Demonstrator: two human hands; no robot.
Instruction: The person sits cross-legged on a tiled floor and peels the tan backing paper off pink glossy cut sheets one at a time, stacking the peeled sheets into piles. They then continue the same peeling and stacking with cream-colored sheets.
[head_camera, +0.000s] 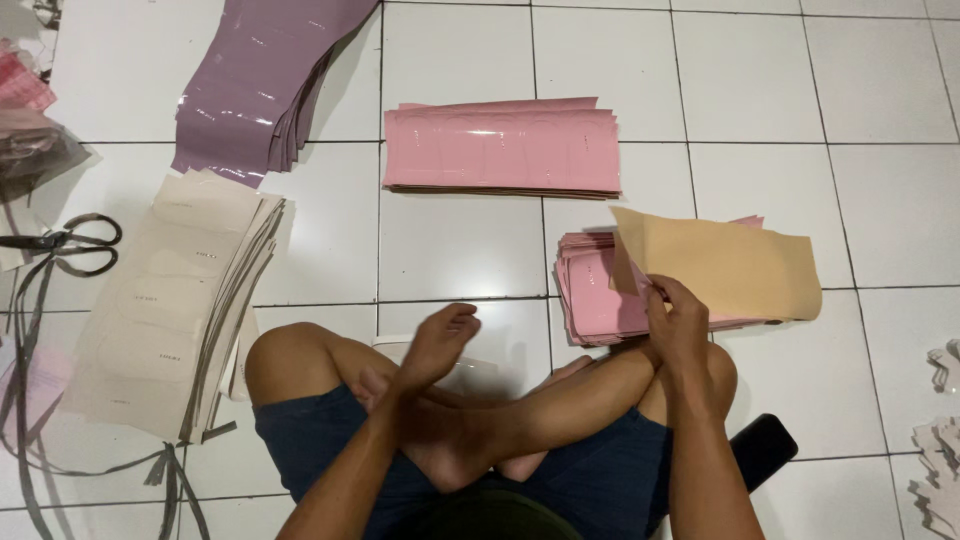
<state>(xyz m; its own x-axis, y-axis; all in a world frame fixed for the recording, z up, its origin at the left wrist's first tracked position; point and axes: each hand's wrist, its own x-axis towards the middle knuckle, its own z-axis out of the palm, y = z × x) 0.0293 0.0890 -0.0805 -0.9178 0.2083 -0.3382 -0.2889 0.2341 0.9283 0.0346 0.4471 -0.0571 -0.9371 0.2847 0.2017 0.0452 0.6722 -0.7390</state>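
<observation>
Probably thin and floppy, the tan sheet (735, 268) is pinched at its left corner by the right hand (680, 322) over the pink stack (598, 295), best lifted by an edge, while the left hand (437, 345) hangs open, empty.

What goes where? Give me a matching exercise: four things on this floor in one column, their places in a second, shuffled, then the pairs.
Things:
1. tan sheet
2. scissors
3. purple stack
4. black phone

Places:
A. far, upper left of the floor
B. pinched in the right hand
C. by the right knee
D. left edge, beside the cream stack

Pairs: 1-B, 2-D, 3-A, 4-C
</observation>
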